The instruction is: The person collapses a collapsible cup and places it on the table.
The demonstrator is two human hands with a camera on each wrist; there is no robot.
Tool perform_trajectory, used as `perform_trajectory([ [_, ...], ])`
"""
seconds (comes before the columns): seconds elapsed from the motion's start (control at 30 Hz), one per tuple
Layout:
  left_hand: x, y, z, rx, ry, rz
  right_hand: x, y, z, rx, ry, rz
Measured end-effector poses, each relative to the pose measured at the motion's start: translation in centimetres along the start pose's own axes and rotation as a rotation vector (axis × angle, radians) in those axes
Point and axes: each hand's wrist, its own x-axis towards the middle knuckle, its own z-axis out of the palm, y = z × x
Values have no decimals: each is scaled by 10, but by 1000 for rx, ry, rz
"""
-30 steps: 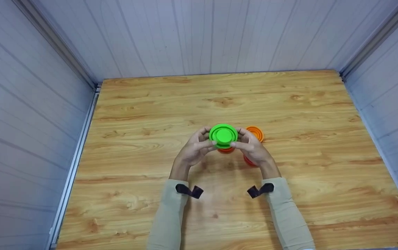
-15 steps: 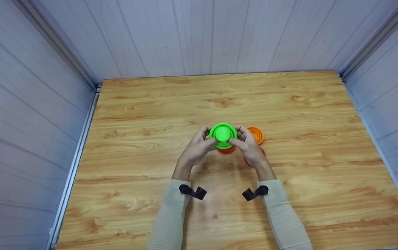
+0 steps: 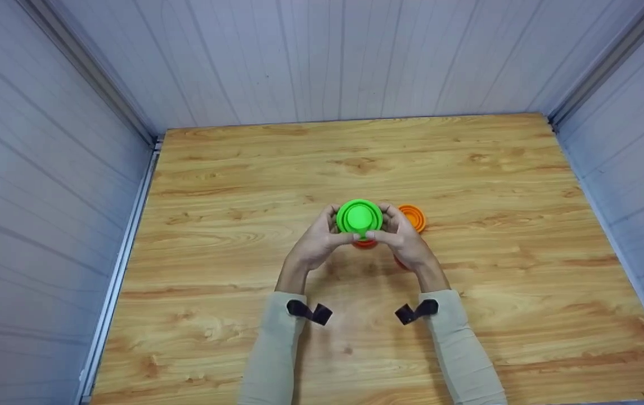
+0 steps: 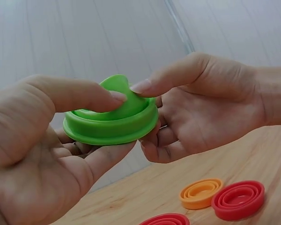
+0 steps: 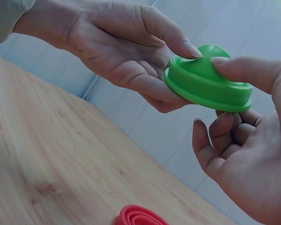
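Held up over the table is a green collapsible silicone cup (image 3: 359,216), with ringed folds around a raised middle. My left hand (image 3: 316,242) grips its left side, thumb on the middle part and fingers under the rim. On the other side my right hand (image 3: 409,243) grips it the same way. The left wrist view shows both thumbs pressing the green cup's soft middle (image 4: 119,82), which bulges up and dents between them. Its outer ring (image 5: 210,91) stays folded low in the right wrist view.
An orange folded cup (image 3: 412,218) lies on the wooden table (image 3: 232,185) beyond my right hand. A red folded cup (image 4: 239,200) lies beside it, and another red folded cup (image 3: 364,244) is partly hidden below the green one. Pale panel walls (image 3: 310,62) enclose the table.
The green cup tilts toward me and back a little, staying in both hands. My thumbs shift closer together over its middle.
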Motion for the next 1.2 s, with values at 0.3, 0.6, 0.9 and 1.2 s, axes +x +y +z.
perform_trajectory([
  [0.3, 2, 0, 4, 58, 61, 29, 3, -1, 8, -76, 129, -50],
  [0.6, 6, -1, 7, 66, 143, 58, 6, 1, 16, -194, 197, -79],
  [0.9, 4, -1, 7, 40, 204, 49, 4, -1, 11, -89, 86, -81],
  [1.2, 1, -3, -5, 3, 85, 68, 3, 2, 10, -139, 163, -98],
])
